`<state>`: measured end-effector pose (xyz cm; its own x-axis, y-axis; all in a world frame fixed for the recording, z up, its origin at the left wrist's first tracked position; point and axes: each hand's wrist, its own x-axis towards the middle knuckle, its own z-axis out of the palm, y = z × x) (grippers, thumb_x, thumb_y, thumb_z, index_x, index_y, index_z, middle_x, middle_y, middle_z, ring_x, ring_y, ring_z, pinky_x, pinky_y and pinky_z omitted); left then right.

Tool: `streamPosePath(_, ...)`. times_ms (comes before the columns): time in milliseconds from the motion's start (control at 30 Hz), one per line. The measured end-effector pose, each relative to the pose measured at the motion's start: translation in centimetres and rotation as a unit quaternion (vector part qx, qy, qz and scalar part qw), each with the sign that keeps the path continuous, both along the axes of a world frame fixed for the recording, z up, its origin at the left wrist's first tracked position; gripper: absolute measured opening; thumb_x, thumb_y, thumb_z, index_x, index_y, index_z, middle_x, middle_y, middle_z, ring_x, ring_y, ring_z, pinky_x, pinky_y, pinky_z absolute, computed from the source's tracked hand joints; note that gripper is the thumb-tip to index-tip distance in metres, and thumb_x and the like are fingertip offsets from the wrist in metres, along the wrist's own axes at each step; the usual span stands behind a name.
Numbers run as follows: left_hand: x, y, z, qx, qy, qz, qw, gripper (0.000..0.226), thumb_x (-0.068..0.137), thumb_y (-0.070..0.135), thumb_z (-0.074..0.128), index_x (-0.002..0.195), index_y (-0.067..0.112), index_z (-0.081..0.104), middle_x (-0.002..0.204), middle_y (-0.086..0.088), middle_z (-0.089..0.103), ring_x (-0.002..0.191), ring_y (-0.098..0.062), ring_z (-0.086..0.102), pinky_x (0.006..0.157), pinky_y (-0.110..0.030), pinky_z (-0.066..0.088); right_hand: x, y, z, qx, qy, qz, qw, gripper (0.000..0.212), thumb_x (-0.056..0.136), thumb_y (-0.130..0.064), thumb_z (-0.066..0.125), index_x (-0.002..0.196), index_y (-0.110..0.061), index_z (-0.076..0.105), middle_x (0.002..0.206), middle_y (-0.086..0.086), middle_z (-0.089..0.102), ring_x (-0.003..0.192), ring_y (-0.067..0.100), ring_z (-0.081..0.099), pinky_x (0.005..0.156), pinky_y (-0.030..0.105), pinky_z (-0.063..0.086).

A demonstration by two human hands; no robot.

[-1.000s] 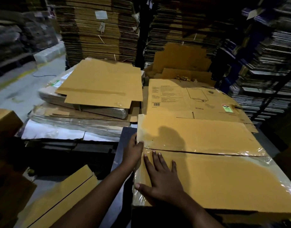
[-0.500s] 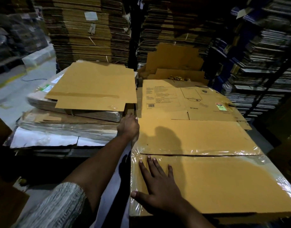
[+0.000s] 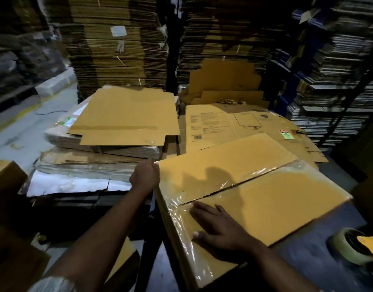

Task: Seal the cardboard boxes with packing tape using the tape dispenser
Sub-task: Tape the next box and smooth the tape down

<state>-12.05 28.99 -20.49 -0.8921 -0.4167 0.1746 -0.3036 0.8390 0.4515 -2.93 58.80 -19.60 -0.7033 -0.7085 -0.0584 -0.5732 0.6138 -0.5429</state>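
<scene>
Nearby, tape dispenser (image 3: 359, 245), prob. flat cartons (image 3: 126, 116)

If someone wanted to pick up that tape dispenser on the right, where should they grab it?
Probably by the yellow part of the tape dispenser, reaching in from the right. The roll faces left toward the box; the frame edge cuts off most of the handle, so its exact shape is unclear.

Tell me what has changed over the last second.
The left hand slid from beside the seam up to the box's far left corner and grips it. The box has swung, its right end now farther away, and a tape dispenser has come into view at the right. The right hand stays flat on the near flap.
</scene>
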Motion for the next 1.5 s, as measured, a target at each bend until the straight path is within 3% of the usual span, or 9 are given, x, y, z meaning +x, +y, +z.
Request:
streamPosePath(100, 4.1, -1.3, 0.5, 0.039, 0.012, -0.019, 0.999, 0.024, 0.098, 0.041, 0.047, 0.092, 0.023, 0.061, 0.093, -0.001, 0.065, 0.087, -0.025, 0.062, 0.064, -0.032, 0.041, -1.2, 2.1, -0.8, -0.072, -0.007, -0.052, 0.996, 0.092, 0.083, -0.084, 0.038, 0.152, -0.022, 0.04, 0.161, -0.005, 0.026, 0.143, -0.005, 0.02, 0.118, 0.016, 0.021)
streamPosePath(200, 8.0, -1.0, 1.1, 0.083, 0.021, -0.025, 0.996, 0.022, 0.096, 0.042, 0.056, 0.086, 0.022, 0.062, 0.082, 0.004, 0.065, 0.079, -0.019, 0.061, 0.059, -0.029, 0.039, -1.9, 4.1, -1.3, -0.039, 0.026, -0.084, 0.995, 0.099, 0.079, -0.09, 0.029, 0.146, -0.02, 0.049, 0.158, 0.001, 0.034, 0.142, 0.006, 0.03, 0.116, 0.018, 0.026)
streamPosePath(367, 13.8, 1.2, 1.5, 0.122, 0.0, -0.027, 0.992, 0.025, 0.092, 0.045, 0.064, 0.078, 0.025, 0.062, 0.072, 0.007, 0.066, 0.069, -0.012, 0.062, 0.06, -0.027, 0.046, -1.9, 8.4, -0.8, -0.034, 0.053, -0.15, 0.987, 0.05, 0.094, -0.055, 0.056, 0.136, -0.028, 0.06, 0.156, -0.002, 0.037, 0.14, 0.009, 0.037, 0.107, 0.017, 0.034)
streamPosePath(567, 18.0, 3.7, 1.3, 0.21, -0.06, -0.111, 0.97, 0.035, 0.076, 0.048, 0.071, 0.057, 0.02, 0.06, 0.054, 0.001, 0.062, 0.056, -0.015, 0.063, 0.061, -0.038, 0.053, -0.3, 13.8, -0.1, 0.038, 0.086, -0.214, 0.972, 0.042, 0.095, -0.053, 0.054, 0.133, -0.034, 0.061, 0.155, -0.002, 0.04, 0.137, 0.016, 0.043, 0.101, 0.026, 0.044)
streamPosePath(867, 13.3, 10.3, 3.2, 0.091, -0.134, -0.177, 0.971, 0.031, 0.089, 0.044, 0.066, 0.103, 0.023, 0.049, 0.095, 0.006, 0.053, 0.093, -0.019, 0.055, 0.065, -0.031, 0.034, 2.2, 16.9, 0.4, 0.113, 0.088, -0.41, 0.901, 0.051, 0.091, -0.066, 0.05, 0.138, -0.047, 0.052, 0.159, 0.007, 0.029, 0.146, 0.026, 0.027, 0.116, 0.055, 0.025)
streamPosePath(1000, 10.2, 13.6, 3.2, 0.101, -0.155, -0.209, 0.96, 0.084, 0.083, 0.058, 0.067, 0.152, 0.042, 0.021, 0.144, -0.008, 0.038, 0.13, -0.033, 0.044, 0.093, -0.042, 0.042, 3.0, 17.2, 1.0, 0.119, 0.032, -0.467, 0.876, 0.063, 0.083, -0.08, 0.047, 0.141, -0.057, 0.041, 0.164, 0.013, 0.01, 0.148, 0.04, 0.017, 0.115, 0.052, 0.027)
streamPosePath(1100, 8.5, 15.1, 3.6, 0.069, -0.183, -0.213, 0.957, 0.089, 0.075, 0.076, 0.063, 0.148, 0.056, 0.018, 0.15, -0.013, 0.022, 0.134, -0.043, 0.034, 0.103, -0.053, 0.038, 3.0, 17.1, 1.3, 0.06, -0.022, -0.484, 0.873, 0.069, 0.08, -0.077, 0.055, 0.143, -0.053, 0.042, 0.163, 0.017, 0.001, 0.143, 0.041, 0.031, 0.111, 0.044, 0.037)
streamPosePath(1233, 8.2, 15.7, 3.5, 0.048, -0.191, -0.226, 0.954, 0.094, 0.065, 0.086, 0.062, 0.146, 0.058, 0.024, 0.151, -0.012, 0.017, 0.135, -0.045, 0.028, 0.106, -0.059, 0.033, 2.2, 16.3, 1.7, 0.081, -0.038, -0.506, 0.858, 0.077, 0.077, -0.085, 0.05, 0.146, -0.055, 0.033, 0.144, 0.017, 0.03, 0.121, 0.04, 0.052, 0.099, 0.044, 0.048)
streamPosePath(1500, 8.3, 16.4, 4.7, 0.043, -0.159, -0.192, 0.968, 0.096, 0.058, 0.084, 0.068, 0.144, 0.055, 0.036, 0.145, -0.013, 0.027, 0.132, -0.044, 0.032, 0.105, -0.058, 0.034, 2.2, 15.4, 4.1, 0.107, 0.006, -0.532, 0.84, 0.084, 0.069, -0.089, 0.052, 0.144, -0.055, 0.038, 0.135, 0.015, 0.044, 0.11, 0.035, 0.06, 0.084, 0.039, 0.052)
